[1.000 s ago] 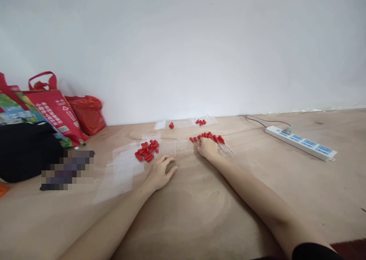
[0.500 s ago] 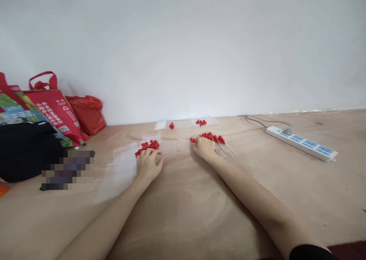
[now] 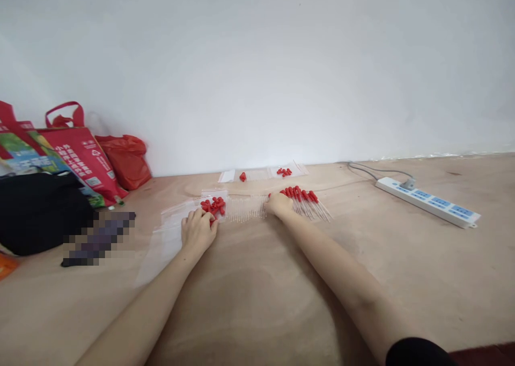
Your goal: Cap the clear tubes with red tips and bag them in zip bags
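Observation:
My left hand (image 3: 199,231) is at the near edge of a pile of small red pieces (image 3: 215,204), its thumb and fingertips closed on one of them. The pile lies on clear plastic bags (image 3: 167,242). To its right is a row of thin white sticks (image 3: 245,208). My right hand (image 3: 279,205) is closed at the right end of that row; what its fingers pinch is hidden. Beside it, on the right, several white sticks with red tops (image 3: 300,194) lie fanned out.
Two more bags of red pieces (image 3: 285,171) lie by the wall. A white power strip (image 3: 428,200) with a grey cable is at the right. Red shopping bags (image 3: 82,159), a black bag (image 3: 42,213) and a blurred dark item (image 3: 100,240) are at the left.
My left hand has moved slightly left and nearer, its fingers drawn together at the pile's edge. My right hand has shifted a little left, towards the row of white sticks.

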Demonstrator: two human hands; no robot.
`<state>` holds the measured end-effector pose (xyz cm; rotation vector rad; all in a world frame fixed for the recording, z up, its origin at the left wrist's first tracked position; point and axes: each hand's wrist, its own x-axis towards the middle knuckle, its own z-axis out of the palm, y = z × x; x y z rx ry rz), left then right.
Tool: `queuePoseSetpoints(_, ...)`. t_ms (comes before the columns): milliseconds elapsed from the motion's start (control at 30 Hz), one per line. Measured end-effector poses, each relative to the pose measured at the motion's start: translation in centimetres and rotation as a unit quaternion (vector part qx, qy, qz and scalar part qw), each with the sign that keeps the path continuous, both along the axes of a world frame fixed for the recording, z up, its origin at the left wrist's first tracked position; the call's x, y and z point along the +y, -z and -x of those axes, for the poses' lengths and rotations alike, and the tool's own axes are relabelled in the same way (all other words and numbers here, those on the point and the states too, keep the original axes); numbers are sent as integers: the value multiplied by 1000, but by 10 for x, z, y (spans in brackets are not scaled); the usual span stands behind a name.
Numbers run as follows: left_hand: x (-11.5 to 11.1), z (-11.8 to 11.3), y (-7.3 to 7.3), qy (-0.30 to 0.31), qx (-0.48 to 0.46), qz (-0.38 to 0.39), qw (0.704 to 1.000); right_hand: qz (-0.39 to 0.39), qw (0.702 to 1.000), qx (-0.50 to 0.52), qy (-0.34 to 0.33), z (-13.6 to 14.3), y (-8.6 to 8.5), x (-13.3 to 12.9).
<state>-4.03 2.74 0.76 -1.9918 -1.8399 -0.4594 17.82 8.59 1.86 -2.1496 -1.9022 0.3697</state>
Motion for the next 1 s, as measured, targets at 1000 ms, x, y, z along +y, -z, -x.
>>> queuePoseSetpoints(1000,-41,-67,15,337,-219,89,911,-231,890,83,-385,-59,33,-97)
